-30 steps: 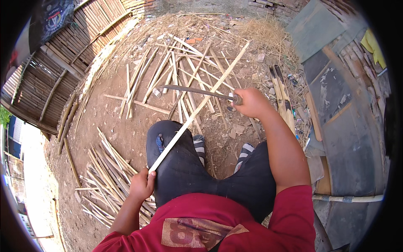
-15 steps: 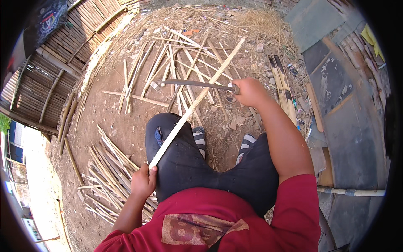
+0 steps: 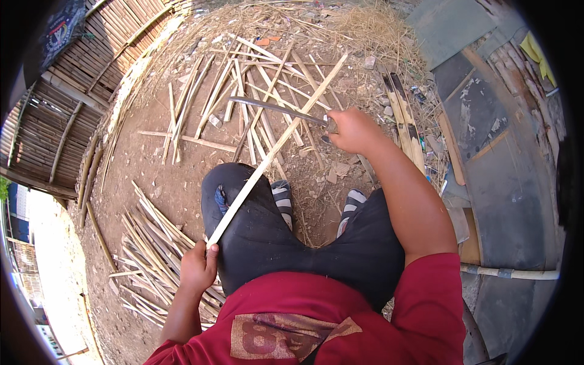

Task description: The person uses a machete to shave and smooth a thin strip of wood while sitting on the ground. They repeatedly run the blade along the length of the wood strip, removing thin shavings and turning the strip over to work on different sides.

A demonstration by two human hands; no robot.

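While the bamboo strip (image 3: 274,149) lay slanted across the left knee (image 3: 243,201), my left hand (image 3: 198,267) clenched its near end and my right hand (image 3: 353,131) gripped the long knife (image 3: 280,109) crossing it. I judged a shallow, steady blade angle best. Where edge met strip was unclear.

Our left hand (image 3: 198,267) has little room on its outer side: a heap of split bamboo strips (image 3: 152,243) lies just beside it, and our left knee (image 3: 243,213) blocks the inner side. The long strip (image 3: 274,149) we hold slants across that knee, barring the way ahead. Our right hand (image 3: 353,131) sits above scattered sticks (image 3: 243,91) and the long blade (image 3: 280,109). Bare dirt (image 3: 176,176) lies open left of the knee. Boards (image 3: 404,121) crowd the right.
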